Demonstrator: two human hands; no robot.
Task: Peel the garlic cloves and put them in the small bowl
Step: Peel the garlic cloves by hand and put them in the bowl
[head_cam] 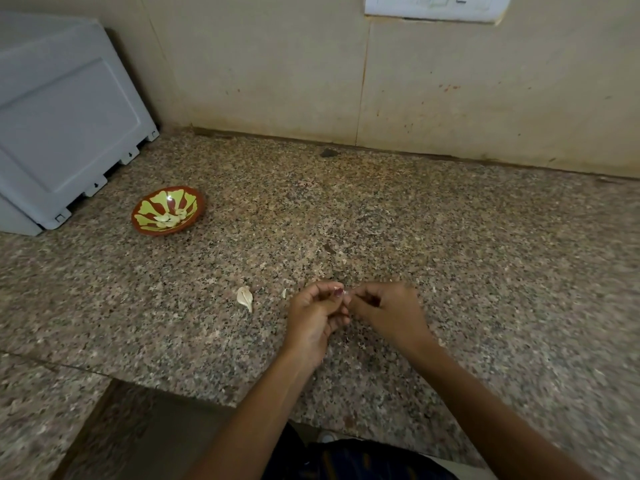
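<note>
My left hand (317, 315) and my right hand (388, 311) meet just above the granite counter, and the fingertips of both pinch one small garlic clove (343, 295), mostly hidden between them. An unpeeled clove (245, 297) lies on the counter to the left of my hands, with a scrap of skin (286, 292) beside it. The small red bowl with a yellow-green pattern (194, 202) sits far left and holds a few peeled cloves (169, 220).
A grey plastic appliance (59, 126) stands at the back left, close behind the bowl. The tiled wall (381, 81) borders the counter's far side. The counter's front edge (194, 398) steps in at the lower left. Bits of skin (343, 260) lie around my hands.
</note>
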